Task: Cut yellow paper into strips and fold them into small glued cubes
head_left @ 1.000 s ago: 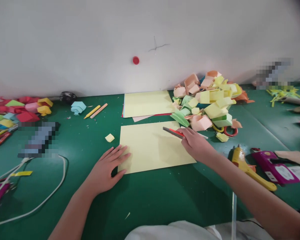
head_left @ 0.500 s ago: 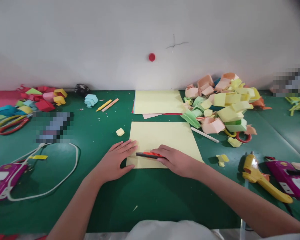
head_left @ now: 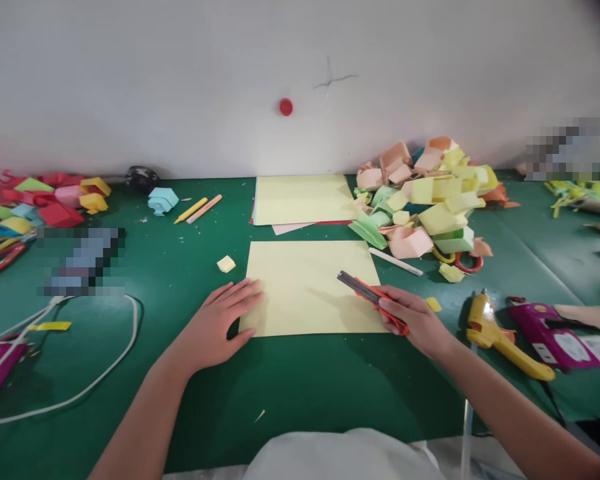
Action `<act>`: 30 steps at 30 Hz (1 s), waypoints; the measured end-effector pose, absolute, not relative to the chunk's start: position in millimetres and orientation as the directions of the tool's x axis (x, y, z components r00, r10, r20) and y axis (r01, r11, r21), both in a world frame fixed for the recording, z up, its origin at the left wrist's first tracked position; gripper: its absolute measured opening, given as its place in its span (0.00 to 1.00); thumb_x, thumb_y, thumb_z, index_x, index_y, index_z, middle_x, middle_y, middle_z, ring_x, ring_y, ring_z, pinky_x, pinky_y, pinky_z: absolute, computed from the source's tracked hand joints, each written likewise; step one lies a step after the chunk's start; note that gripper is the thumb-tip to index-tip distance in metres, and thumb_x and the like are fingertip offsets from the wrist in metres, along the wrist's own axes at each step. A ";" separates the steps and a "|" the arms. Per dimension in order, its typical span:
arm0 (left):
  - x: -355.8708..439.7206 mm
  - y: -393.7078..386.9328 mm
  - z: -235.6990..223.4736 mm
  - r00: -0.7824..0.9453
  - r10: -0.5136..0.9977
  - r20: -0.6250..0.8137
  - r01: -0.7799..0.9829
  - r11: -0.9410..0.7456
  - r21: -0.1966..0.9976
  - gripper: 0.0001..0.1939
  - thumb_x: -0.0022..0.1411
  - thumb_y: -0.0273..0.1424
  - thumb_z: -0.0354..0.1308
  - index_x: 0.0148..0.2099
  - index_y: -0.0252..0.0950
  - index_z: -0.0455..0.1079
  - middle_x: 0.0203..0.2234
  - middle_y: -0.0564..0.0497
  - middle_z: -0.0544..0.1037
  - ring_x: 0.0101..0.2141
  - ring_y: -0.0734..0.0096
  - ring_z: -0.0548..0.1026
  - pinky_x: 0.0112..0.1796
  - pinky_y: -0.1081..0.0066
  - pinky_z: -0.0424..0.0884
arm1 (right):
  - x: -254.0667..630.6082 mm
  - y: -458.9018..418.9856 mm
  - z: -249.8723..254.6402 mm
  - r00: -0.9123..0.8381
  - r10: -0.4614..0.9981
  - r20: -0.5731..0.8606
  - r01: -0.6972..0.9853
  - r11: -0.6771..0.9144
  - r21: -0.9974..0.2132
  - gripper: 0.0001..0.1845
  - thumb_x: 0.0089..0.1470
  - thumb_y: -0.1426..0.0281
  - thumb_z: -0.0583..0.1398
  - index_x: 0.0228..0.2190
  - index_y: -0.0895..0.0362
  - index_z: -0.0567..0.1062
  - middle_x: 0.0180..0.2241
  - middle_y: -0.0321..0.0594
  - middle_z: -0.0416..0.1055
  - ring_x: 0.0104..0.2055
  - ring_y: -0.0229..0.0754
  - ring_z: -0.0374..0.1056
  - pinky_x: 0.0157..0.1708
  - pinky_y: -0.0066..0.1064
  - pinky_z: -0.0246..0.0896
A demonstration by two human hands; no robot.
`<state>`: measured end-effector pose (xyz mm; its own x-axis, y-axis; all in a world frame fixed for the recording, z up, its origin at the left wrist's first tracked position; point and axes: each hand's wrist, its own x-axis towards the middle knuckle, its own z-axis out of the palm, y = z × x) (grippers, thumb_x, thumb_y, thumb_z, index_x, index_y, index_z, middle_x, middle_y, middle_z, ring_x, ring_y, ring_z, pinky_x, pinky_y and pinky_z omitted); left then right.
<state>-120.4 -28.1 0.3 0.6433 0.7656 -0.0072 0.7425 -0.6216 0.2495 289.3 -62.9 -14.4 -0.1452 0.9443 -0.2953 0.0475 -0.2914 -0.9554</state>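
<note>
A pale yellow sheet of paper lies flat on the green table in front of me. My left hand rests open with fingers flat on the sheet's near left corner. My right hand is closed around a red and grey utility knife at the sheet's near right corner, its tip pointing up and left over the paper.
A second yellow sheet lies behind on other sheets. A heap of folded paper pieces is at the right, with a white stick beside it. A yellow glue gun and a purple one lie right. A white cable, scissors and coloured scraps lie left.
My right hand carried the knife from the sheet's far right corner down to its near edge by my left hand, then right to the near right corner. My left hand stayed on the paper.
</note>
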 end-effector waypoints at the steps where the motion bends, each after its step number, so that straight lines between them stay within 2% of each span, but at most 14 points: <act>1: -117.1 -30.2 1.9 0.651 0.759 0.008 0.739 -0.635 0.224 0.30 0.70 0.34 0.52 0.72 0.48 0.55 0.72 0.55 0.53 0.70 0.55 0.53 0.67 0.48 0.52 | 288.7 -63.9 -14.2 -0.139 0.947 -0.291 0.055 -0.286 -0.957 0.25 0.61 0.55 0.61 0.53 0.57 0.75 0.22 0.30 0.59 0.21 0.33 0.56 0.19 0.27 0.46; 4: -93.9 -43.5 6.2 0.683 0.729 0.052 0.717 -0.682 0.146 0.28 0.67 0.25 0.49 0.68 0.45 0.63 0.70 0.54 0.57 0.70 0.54 0.53 0.68 0.45 0.50 | 283.9 -62.8 -12.8 -0.119 0.952 -0.281 0.067 -0.275 -0.959 0.25 0.61 0.55 0.61 0.53 0.57 0.75 0.23 0.30 0.59 0.20 0.33 0.56 0.19 0.27 0.48; 7: -54.2 -64.2 5.7 0.713 0.696 0.084 0.685 -0.717 0.131 0.27 0.67 0.22 0.47 0.66 0.37 0.65 0.68 0.49 0.62 0.69 0.56 0.56 0.67 0.50 0.56 | 280.6 -60.5 -11.5 -0.105 0.955 -0.276 0.064 -0.271 -0.961 0.25 0.60 0.54 0.61 0.52 0.57 0.76 0.24 0.31 0.61 0.20 0.33 0.57 0.19 0.27 0.51; 11: -10.1 -88.1 -0.8 0.745 0.654 0.129 0.628 -0.753 0.196 0.25 0.72 0.29 0.47 0.68 0.34 0.62 0.68 0.48 0.62 0.67 0.59 0.60 0.67 0.55 0.59 | 282.2 -62.2 -11.0 -0.106 0.957 -0.269 0.074 -0.263 -0.962 0.25 0.60 0.53 0.62 0.52 0.56 0.76 0.24 0.31 0.62 0.20 0.33 0.59 0.20 0.28 0.54; 16: -16.9 -94.3 -3.7 0.740 0.659 0.136 0.606 -0.740 0.293 0.24 0.72 0.27 0.47 0.68 0.36 0.63 0.66 0.48 0.66 0.65 0.59 0.64 0.66 0.54 0.63 | 286.1 -66.2 -13.8 -0.094 0.961 -0.258 0.077 -0.252 -0.965 0.26 0.62 0.53 0.60 0.53 0.56 0.74 0.24 0.32 0.63 0.22 0.35 0.61 0.22 0.29 0.55; 19: -43.2 -91.5 1.2 0.659 0.737 0.147 0.651 -0.658 0.379 0.22 0.73 0.28 0.47 0.66 0.41 0.66 0.63 0.51 0.71 0.63 0.61 0.68 0.64 0.56 0.67 | 286.0 -65.5 -15.4 -0.083 0.962 -0.260 0.075 -0.254 -0.964 0.24 0.62 0.53 0.60 0.52 0.57 0.75 0.24 0.32 0.63 0.21 0.35 0.60 0.20 0.29 0.52; 23: -87.0 -78.1 9.3 0.506 0.846 0.171 0.721 -0.523 0.455 0.18 0.74 0.34 0.48 0.60 0.45 0.73 0.61 0.55 0.73 0.60 0.65 0.72 0.61 0.64 0.71 | 284.8 -63.7 -15.3 -0.083 0.959 -0.270 0.073 -0.264 -0.962 0.22 0.62 0.54 0.61 0.51 0.56 0.77 0.25 0.33 0.64 0.21 0.34 0.58 0.20 0.28 0.49; 26: -121.8 -56.0 7.1 0.460 0.871 0.170 0.801 -0.490 0.344 0.20 0.74 0.41 0.49 0.61 0.45 0.73 0.62 0.53 0.72 0.62 0.57 0.70 0.63 0.57 0.67 | 285.5 -63.4 -15.4 -0.082 0.962 -0.259 0.048 -0.256 -0.966 0.22 0.62 0.56 0.61 0.52 0.55 0.77 0.27 0.35 0.65 0.22 0.33 0.57 0.20 0.28 0.48; 28: -139.5 -40.1 2.3 0.478 0.872 0.107 0.834 -0.489 0.255 0.24 0.72 0.46 0.50 0.64 0.45 0.69 0.64 0.52 0.69 0.65 0.52 0.65 0.64 0.51 0.64 | 286.7 -63.9 -15.4 -0.082 0.967 -0.240 0.017 -0.240 -0.971 0.22 0.60 0.58 0.62 0.52 0.54 0.77 0.29 0.37 0.67 0.23 0.34 0.56 0.20 0.28 0.48; 30: -147.4 -28.6 -1.6 0.515 0.856 0.049 0.833 -0.513 0.206 0.26 0.71 0.47 0.50 0.66 0.45 0.67 0.66 0.52 0.66 0.67 0.51 0.62 0.64 0.50 0.62 | 288.0 -64.9 -14.7 -0.091 0.969 -0.229 -0.033 -0.233 -0.972 0.22 0.58 0.61 0.63 0.53 0.54 0.78 0.32 0.39 0.69 0.25 0.35 0.56 0.21 0.29 0.49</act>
